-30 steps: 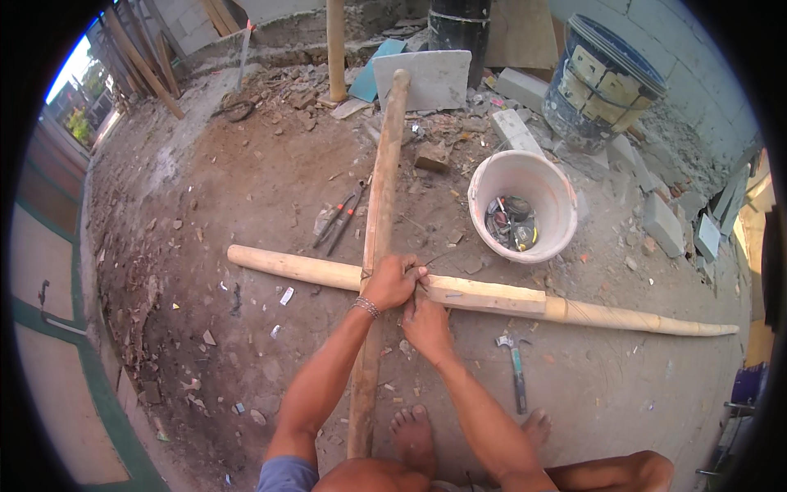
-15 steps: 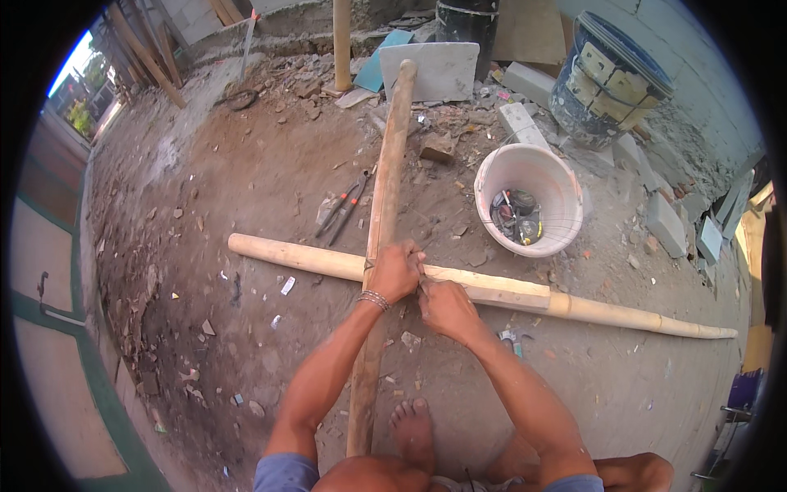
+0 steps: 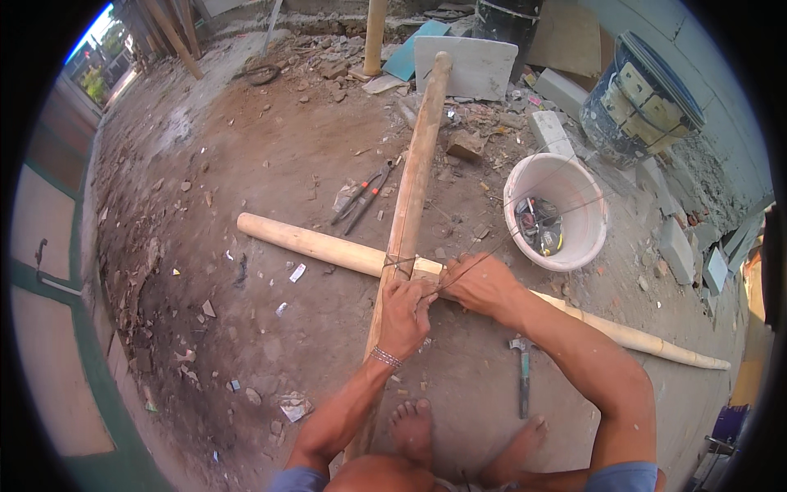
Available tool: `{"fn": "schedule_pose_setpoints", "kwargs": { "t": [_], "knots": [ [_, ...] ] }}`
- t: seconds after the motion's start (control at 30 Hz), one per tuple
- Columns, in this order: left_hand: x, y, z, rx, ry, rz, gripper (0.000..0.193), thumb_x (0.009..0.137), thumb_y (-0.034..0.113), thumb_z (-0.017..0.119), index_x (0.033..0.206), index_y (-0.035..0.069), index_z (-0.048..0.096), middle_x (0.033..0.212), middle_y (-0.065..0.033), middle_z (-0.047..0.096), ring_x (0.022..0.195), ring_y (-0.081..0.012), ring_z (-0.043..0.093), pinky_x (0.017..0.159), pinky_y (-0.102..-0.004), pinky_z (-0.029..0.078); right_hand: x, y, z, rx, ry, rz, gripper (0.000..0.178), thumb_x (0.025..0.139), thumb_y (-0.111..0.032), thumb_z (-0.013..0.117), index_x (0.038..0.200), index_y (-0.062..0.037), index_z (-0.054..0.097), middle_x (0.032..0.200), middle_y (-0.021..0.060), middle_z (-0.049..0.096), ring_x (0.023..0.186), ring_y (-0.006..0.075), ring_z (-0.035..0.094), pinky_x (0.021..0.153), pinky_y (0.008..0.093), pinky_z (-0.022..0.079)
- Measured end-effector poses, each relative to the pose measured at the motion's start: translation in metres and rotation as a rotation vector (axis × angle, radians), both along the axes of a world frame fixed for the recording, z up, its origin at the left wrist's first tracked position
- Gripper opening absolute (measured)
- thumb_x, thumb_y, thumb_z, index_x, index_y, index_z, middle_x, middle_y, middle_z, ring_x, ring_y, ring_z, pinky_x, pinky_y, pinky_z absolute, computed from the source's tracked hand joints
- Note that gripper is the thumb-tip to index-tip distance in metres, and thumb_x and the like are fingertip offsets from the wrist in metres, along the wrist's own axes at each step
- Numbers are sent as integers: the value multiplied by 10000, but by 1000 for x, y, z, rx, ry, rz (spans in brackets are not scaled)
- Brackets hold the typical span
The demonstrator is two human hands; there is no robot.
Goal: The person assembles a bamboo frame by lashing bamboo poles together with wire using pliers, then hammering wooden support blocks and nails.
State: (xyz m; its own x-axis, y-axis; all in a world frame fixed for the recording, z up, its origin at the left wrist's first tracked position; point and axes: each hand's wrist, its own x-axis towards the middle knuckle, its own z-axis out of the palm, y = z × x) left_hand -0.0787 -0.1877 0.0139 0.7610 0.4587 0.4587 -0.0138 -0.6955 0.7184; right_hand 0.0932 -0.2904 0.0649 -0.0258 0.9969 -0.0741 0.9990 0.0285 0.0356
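Note:
Two poles cross in front of me: a long pole (image 3: 422,139) running away from me and a pale bamboo pole (image 3: 316,244) lying crosswise. Thin dark wire (image 3: 398,261) wraps round their crossing. Just on the near side of the crossing, my left hand (image 3: 406,316) is closed, thumb and fingertips pinching at the wire. My right hand (image 3: 479,285) is closed on the wire too, over the crosswise pole right of the joint. Loose wire strands arc from there toward the upper right. The exact grip of the fingertips is partly hidden.
Pincers (image 3: 361,198) with orange-and-black handles lie beyond the crosswise pole. A hammer (image 3: 523,377) rests near my feet. A whitish bucket (image 3: 594,225) holding small items stands at right, a paint-stained dark bucket (image 3: 635,98) behind it. Rubble and blocks (image 3: 676,250) line the wall.
My right hand has shifted right along the crosswise pole, elbow swung outward, and long wire strands now show. My left hand has drawn slightly nearer me. The view has shifted, revealing the hammer.

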Motion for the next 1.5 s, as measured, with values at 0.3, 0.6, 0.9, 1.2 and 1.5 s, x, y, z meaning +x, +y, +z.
{"fn": "schedule_pose_setpoints", "kwargs": {
  "t": [0.3,0.6,0.9,1.2,1.5],
  "knots": [
    [4,-44,-9,204,40,98,165,900,9,664,1065,5,670,1086,-147,747,1075,-295,696,1008,-453,471,33,37,16,95,-288,539,174,871,-274,627,805,-119,668,853,25,625,955,215,676,733,375,548],
    [17,68,28,-267,60,-69,297,883,267,801,1091,59,760,1000,-136,765,1003,-326,703,939,-418,528,47,-12,27,264,16,-305,396,939,-362,712,1156,-48,605,1116,139,616,928,300,685,785,436,564],
    [97,243,-49,213,956,340,596,846,363,815,1297,25,619,1294,-204,660,1223,-388,616,1010,-488,518,20,-89,6,620,575,-880,284,938,-151,732,1148,8,624,1067,158,654,748,247,648,730,389,522],
    [101,226,-44,333,862,453,690,728,360,854,1249,-20,610,1164,-255,711,1112,-377,695,935,-474,553,-7,-103,19,679,699,-949,228,949,-120,715,1109,25,643,1005,119,676,735,141,621,621,299,500],
    [42,234,-20,-270,260,759,527,761,356,816,1091,6,601,904,-157,710,806,-281,701,713,-410,548,-63,-92,21,322,1059,-859,270,978,-230,725,1027,27,658,788,88,704,607,125,598,568,308,490]
  ]
}}
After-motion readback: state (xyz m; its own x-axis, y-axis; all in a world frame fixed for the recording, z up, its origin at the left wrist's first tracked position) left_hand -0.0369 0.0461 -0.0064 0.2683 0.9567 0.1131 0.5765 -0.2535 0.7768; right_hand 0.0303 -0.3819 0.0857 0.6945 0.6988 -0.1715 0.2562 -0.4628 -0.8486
